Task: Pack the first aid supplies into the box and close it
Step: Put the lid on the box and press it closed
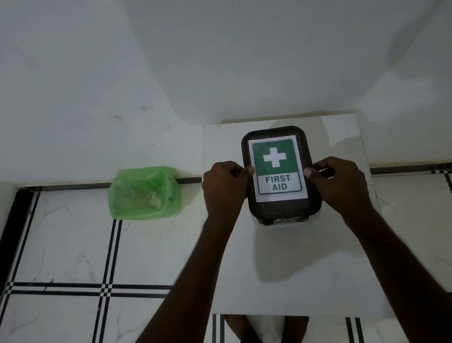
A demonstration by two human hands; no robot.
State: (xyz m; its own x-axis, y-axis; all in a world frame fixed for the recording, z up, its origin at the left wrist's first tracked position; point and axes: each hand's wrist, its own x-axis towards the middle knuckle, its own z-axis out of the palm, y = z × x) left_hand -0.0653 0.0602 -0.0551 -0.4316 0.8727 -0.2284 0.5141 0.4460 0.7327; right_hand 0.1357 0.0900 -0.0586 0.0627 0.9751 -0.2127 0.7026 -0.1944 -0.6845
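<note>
Both hands grip rounded-rectangular dark box, glossy paper label

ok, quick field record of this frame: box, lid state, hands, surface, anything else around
box: dark first aid box with a green and white FIRST AID label on top
lid: on; whether it is latched cannot be told
left hand: left hand grips the box's left edge, thumb on the label
right hand: right hand grips the box's right edge, thumb on the label
surface: white table; no loose supplies visible on it
nearby: bin lined with a green bag on the tiled floor, left of the table
</note>
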